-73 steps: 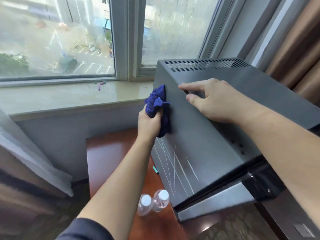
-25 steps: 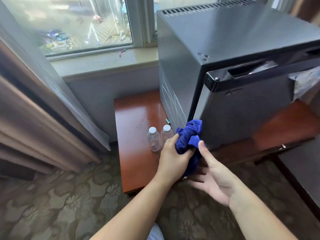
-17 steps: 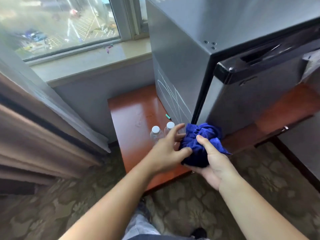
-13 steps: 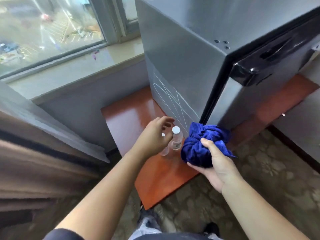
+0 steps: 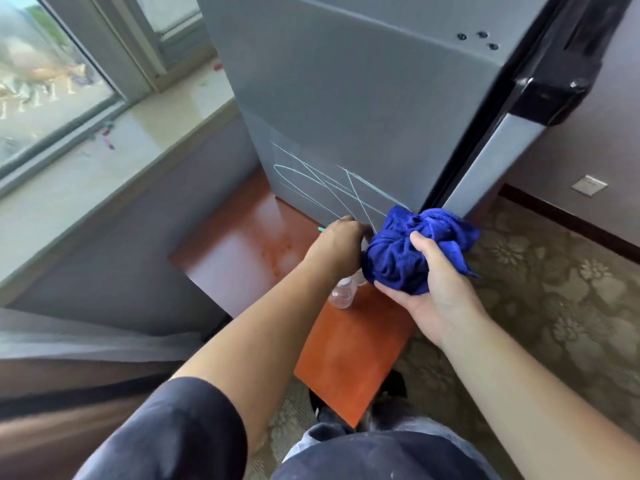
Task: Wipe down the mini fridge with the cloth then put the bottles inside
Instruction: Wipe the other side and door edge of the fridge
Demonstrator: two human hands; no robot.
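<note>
— What is on the far left?

— A pale window sill with a few tiny purple bits on it. Below it and further right is a reddish wooden table.

— And the left hand?

— It reaches down over the table's near end, with its back to the camera. Its fingers are hidden, so I cannot tell whether it grips anything.

— Where are the bottles?

— One clear plastic bottle with a white cap stands on the table just under that wrist. Only a sliver of the second bottle shows beside it, between the hand and the cloth. How full either one is cannot be made out.

— And the fridge?

— The grey mini fridge stands on the table behind the hands, with pale scribbles low on its side panel. Its door looks closed against the cabinet, so the inside is out of sight.

— The cloth?

— The blue cloth is bunched into a ball by the fridge's lower front corner. The right hand cups it from below, with the thumb pressed on top.

— Further right?

— There is patterned carpet, and a small wall plate low on the wall.
</note>
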